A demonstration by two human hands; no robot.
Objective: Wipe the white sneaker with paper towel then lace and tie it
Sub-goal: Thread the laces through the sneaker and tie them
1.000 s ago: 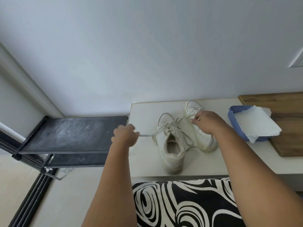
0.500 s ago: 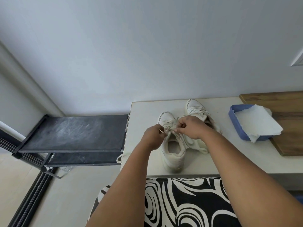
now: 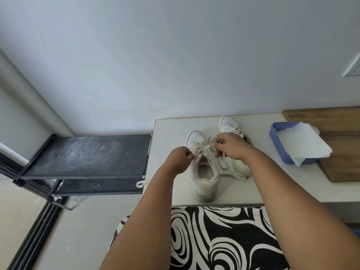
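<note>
A white sneaker (image 3: pixel 202 172) stands on the pale table (image 3: pixel 167 129), toe pointing away from me, its opening facing up. A second white sneaker (image 3: pixel 229 123) lies behind and to its right, partly hidden by my right hand. Both hands meet over the near sneaker's tongue. My left hand (image 3: pixel 180 159) pinches one end of the cream shoelace (image 3: pixel 202 148) at the shoe's left side. My right hand (image 3: pixel 230 146) pinches the other strand just right of the lacing. A white paper towel (image 3: pixel 303 147) lies in a blue tray (image 3: pixel 276 141).
A wooden board (image 3: pixel 335 121) lies under and behind the tray at the table's right. A black shelf rack (image 3: pixel 87 154) stands left of the table, a little lower. A loose lace end (image 3: pixel 140 184) hangs over the table's left edge. Black-and-white patterned fabric (image 3: pixel 220 240) covers my lap.
A second ago my hands were spread wide, pulling the lace ends taut to both sides. They have come together over the sneaker's tongue and now work the strands close to the lacing.
</note>
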